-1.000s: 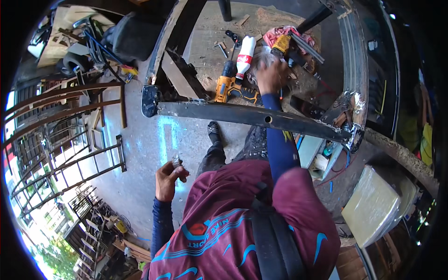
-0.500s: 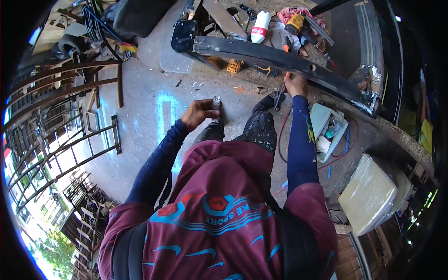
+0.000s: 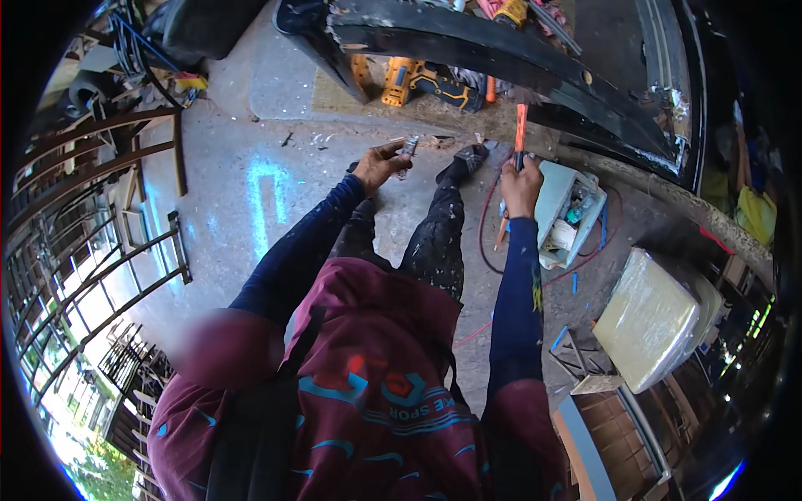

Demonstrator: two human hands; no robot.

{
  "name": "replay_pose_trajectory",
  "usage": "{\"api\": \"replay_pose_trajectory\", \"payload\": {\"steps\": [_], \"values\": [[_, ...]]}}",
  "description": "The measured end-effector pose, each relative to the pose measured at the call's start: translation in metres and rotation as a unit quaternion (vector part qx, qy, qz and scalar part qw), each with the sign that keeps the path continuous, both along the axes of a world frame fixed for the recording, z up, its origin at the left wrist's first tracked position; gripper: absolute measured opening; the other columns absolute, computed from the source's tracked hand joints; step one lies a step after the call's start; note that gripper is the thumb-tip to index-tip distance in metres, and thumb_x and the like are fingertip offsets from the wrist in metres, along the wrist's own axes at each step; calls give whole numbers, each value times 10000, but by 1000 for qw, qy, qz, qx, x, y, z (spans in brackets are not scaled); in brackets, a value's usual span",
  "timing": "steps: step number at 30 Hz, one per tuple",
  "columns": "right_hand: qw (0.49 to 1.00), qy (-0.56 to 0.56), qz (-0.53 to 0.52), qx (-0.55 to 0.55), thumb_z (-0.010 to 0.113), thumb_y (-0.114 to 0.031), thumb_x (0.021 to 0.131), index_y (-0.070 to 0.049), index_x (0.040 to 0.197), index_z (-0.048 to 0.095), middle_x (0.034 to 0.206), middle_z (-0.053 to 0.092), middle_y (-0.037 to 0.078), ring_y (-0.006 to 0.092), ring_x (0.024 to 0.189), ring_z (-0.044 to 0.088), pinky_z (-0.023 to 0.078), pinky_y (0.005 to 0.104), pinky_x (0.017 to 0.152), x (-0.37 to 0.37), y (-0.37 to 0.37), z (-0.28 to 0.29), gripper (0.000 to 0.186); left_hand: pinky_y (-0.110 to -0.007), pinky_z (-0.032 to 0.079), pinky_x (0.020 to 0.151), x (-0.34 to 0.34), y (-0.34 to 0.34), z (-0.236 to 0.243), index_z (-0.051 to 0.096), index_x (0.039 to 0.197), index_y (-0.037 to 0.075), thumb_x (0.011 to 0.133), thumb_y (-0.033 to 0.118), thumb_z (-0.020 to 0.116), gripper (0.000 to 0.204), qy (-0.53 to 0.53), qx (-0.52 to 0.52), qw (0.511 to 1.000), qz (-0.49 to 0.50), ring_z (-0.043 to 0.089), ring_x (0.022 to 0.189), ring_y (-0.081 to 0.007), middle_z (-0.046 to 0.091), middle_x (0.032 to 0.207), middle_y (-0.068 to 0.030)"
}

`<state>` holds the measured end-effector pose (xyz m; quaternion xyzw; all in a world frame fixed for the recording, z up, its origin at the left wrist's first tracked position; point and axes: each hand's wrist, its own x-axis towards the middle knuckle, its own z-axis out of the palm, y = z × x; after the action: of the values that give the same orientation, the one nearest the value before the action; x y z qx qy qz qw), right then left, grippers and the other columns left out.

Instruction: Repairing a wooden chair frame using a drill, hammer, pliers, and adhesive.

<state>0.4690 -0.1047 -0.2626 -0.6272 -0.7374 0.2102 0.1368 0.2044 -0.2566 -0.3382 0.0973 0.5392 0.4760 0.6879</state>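
Observation:
My left hand (image 3: 380,165) is closed around a small, silvery, crumpled-looking piece (image 3: 409,147), held over the concrete floor in front of my legs. I cannot make out what kind of thing it is. Farther right, my right hand (image 3: 522,185) grips an orange-and-black hand tool (image 3: 521,129), its orange part pointing away from me. The hand covers part of this tool, so its kind is unclear. Beyond both hands stretches a dark, curved beam (image 3: 476,46) with chipped edges. My right hand is apart from it, on the near side.
A yellow-and-black power tool (image 3: 430,83) lies beyond the beam's near edge. Right of my right hand sits an open pale container (image 3: 547,188) with odds and ends, beside a red hose (image 3: 483,225). A plastic-wrapped cushion-like block (image 3: 647,317) stands farther right; metal frames (image 3: 109,284) fill the left.
My right hand has come back from the beam toward me, with the orange-and-black tool. My left hand has moved right and farther out, keeping the silvery piece. The view has shifted.

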Motion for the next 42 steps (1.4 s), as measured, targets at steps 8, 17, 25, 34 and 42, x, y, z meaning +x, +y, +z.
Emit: {"api": "replay_pose_trajectory", "payload": {"steps": [8,17,25,34,42], "values": [[983,14,20,-182,637,-240,972,16,1099,569,969,627,278,497,911,595,468,515,762,54,-68,55,294,-334,507,880,116,62,-31,704,1117,-38,852,178,799,355,141,99,985,2,655,932,-160,750,1051,-118],[982,70,119,-126,527,-251,1034,25,1089,538,868,636,267,477,820,621,479,508,690,73,-38,71,282,-392,515,866,159,103,-55,717,1128,6,901,364,717,424,378,123,918,8,669,982,-299,719,981,-225],[974,-36,177,-133,472,-265,1044,44,1072,507,850,605,314,510,817,597,442,561,691,45,-3,60,313,-460,489,795,161,100,-59,738,1022,-10,917,424,672,452,397,92,912,44,606,911,-384,660,923,-262],[992,-9,81,-96,485,-255,1035,45,972,525,835,613,303,492,797,616,454,550,654,55,10,40,309,-432,480,770,176,101,-58,744,960,5,915,407,682,409,431,53,896,94,612,832,-351,648,828,-218],[982,-63,138,-117,484,-274,1037,32,936,536,831,630,311,505,815,618,466,552,690,53,9,44,326,-434,526,794,171,99,-66,743,1049,-4,869,394,740,437,417,41,906,59,663,899,-397,667,975,-241]]}}
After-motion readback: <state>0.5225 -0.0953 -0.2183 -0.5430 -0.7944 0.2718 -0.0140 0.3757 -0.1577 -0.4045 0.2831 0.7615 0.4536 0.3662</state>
